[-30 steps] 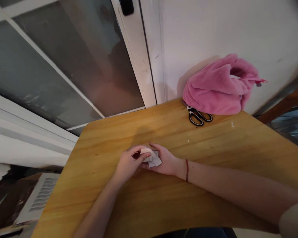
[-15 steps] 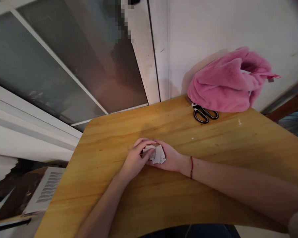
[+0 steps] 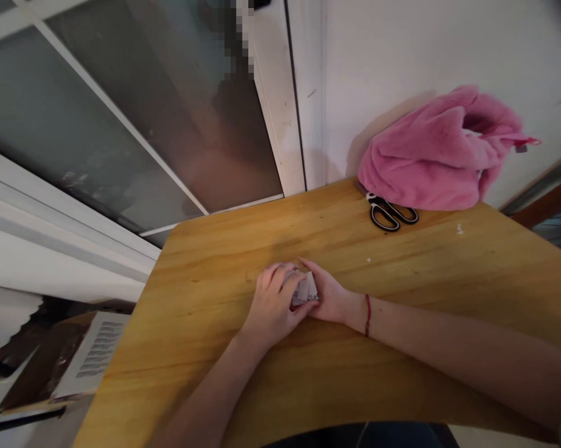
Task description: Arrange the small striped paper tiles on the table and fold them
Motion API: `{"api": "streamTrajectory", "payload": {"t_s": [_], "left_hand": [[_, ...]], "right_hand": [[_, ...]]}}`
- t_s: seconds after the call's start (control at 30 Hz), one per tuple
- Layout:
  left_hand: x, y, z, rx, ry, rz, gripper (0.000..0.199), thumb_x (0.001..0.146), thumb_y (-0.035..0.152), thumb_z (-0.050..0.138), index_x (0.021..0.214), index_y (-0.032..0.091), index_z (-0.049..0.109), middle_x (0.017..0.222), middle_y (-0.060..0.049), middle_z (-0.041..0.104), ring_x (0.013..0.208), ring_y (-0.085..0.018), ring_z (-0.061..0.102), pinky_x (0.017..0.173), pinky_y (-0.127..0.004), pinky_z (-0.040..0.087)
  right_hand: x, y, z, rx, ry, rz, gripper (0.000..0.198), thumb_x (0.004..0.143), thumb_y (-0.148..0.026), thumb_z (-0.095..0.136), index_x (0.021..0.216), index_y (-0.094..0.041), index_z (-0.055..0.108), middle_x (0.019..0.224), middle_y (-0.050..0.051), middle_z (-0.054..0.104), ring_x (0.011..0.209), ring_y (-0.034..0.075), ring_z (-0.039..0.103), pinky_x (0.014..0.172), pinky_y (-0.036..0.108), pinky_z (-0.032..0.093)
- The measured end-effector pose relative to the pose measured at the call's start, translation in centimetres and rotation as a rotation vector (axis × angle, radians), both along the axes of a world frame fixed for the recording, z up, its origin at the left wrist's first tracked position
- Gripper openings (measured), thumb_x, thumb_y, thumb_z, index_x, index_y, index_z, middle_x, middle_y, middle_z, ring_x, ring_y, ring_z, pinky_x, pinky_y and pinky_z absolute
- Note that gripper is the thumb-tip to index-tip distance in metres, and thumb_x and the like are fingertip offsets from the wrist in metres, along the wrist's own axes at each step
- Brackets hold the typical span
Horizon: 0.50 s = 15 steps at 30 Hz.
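Observation:
A small stack of white paper pieces [image 3: 305, 289] lies between my two hands, just over the wooden table [image 3: 206, 267]. My left hand [image 3: 278, 295] covers the stack from the left, its fingers curved over the top and its thumb along the near edge. My right hand [image 3: 329, 295], with a red string bracelet on the wrist, cups the pieces from the right and beneath. Part of the stack is hidden under my left fingers.
Black-handled scissors [image 3: 392, 214] lie at the back right, their blades under a pink plush bag [image 3: 432, 155] against the white wall. A frosted-glass door [image 3: 168, 93] borders the table's far left. An open cardboard box [image 3: 91, 354] stands beyond the left edge.
My left hand has shifted right and spread further over the paper pieces, with its thumb now at their near side. The whole view has moved slightly.

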State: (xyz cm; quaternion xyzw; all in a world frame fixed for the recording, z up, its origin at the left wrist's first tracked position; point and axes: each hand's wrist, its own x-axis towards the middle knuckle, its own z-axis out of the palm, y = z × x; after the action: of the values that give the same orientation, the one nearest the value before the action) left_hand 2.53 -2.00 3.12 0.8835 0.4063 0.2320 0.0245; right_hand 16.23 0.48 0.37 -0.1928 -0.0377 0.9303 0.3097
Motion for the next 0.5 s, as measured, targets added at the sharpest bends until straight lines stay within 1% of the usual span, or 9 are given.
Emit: {"api": "streamTrajectory", "payload": {"t_s": [0.13,0.27,0.33,0.4,0.5], "left_hand": [[0.42,-0.34,-0.16,0.067,0.025,-0.010,0.032,0.079,0.034,0.059,0.107,0.020,0.057,0.107,-0.008,0.059,0.103,-0.025,0.049,0.089,-0.041,0.040],[0.23,-0.31,-0.16,0.152,0.020,-0.019,0.017,0.084,0.026,0.054,0.097,0.020,0.063,0.093,-0.005,0.064,0.094,-0.022,0.054,0.084,-0.036,0.042],[0.03,-0.22,-0.23,0.179,0.007,-0.030,0.016,0.084,0.022,0.053,0.096,0.021,0.064,0.090,-0.004,0.065,0.092,-0.020,0.055,0.082,-0.034,0.043],[-0.17,-0.15,-0.24,0.201,-0.040,-0.037,0.018,0.084,0.020,0.053,0.099,0.022,0.063,0.089,-0.003,0.066,0.091,-0.019,0.056,0.082,-0.033,0.044],[-0.54,-0.16,0.00,0.236,-0.180,-0.027,0.020,0.082,0.017,0.057,0.100,0.024,0.062,0.086,-0.001,0.066,0.089,-0.016,0.057,0.081,-0.030,0.045]], "right_hand": [[-0.13,0.02,-0.04,-0.010,-0.024,0.006,0.039,0.089,-0.044,0.035,0.072,-0.016,0.056,0.061,0.002,0.062,0.058,0.015,0.060,0.065,0.030,0.047],[-0.05,0.17,-0.23,-0.047,-0.004,-0.001,0.034,0.088,-0.040,0.039,0.075,-0.014,0.056,0.061,0.002,0.062,0.057,0.013,0.060,0.062,0.026,0.047],[0.06,0.22,-0.37,-0.084,-0.009,-0.015,0.030,0.087,-0.039,0.043,0.076,-0.014,0.056,0.060,0.000,0.062,0.054,0.012,0.059,0.057,0.023,0.046],[0.17,0.24,-0.47,-0.110,-0.039,-0.023,0.029,0.086,-0.040,0.045,0.074,-0.015,0.054,0.057,-0.001,0.060,0.052,0.011,0.058,0.054,0.022,0.046],[0.27,0.20,-0.42,-0.093,-0.079,-0.007,0.035,0.087,-0.046,0.041,0.072,-0.016,0.052,0.057,0.001,0.059,0.054,0.013,0.059,0.056,0.025,0.048]]}}
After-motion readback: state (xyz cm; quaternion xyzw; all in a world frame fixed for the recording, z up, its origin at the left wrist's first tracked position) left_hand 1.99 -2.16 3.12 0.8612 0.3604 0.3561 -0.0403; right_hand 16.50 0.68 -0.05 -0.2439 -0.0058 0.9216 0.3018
